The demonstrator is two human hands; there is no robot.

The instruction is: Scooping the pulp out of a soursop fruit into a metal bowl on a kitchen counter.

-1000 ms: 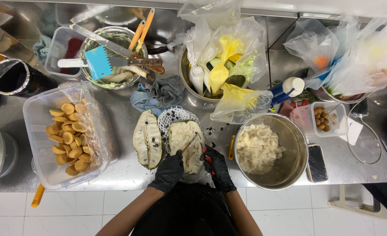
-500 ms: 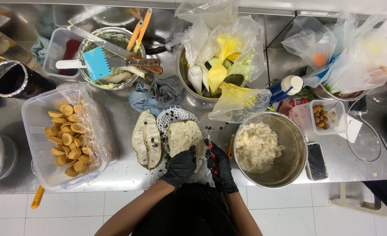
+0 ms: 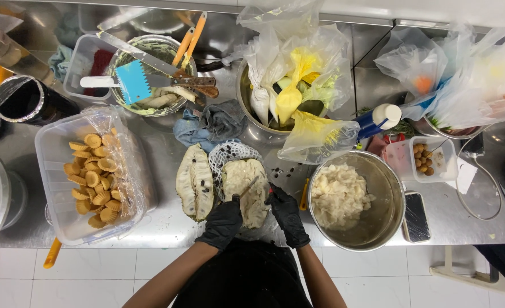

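Fingers of left hand (image 3: 223, 221) clamped on fruit half (image 3: 245, 191); right hand (image 3: 286, 212) pinching thin tool (image 3: 249, 186). Steady the half, scrape shallowly, lift pulp toward bowl (image 3: 398, 214).

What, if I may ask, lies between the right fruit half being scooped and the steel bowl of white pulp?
In the head view, the gloved right hand and an orange-handled tool lie between the fruit half and the steel bowl.

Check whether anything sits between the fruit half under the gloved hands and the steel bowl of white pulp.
Nothing visible blocks it. The fruit half lies just left of the steel bowl. Only the right hand and an orange-handled tool lying flat on the counter occupy the gap.
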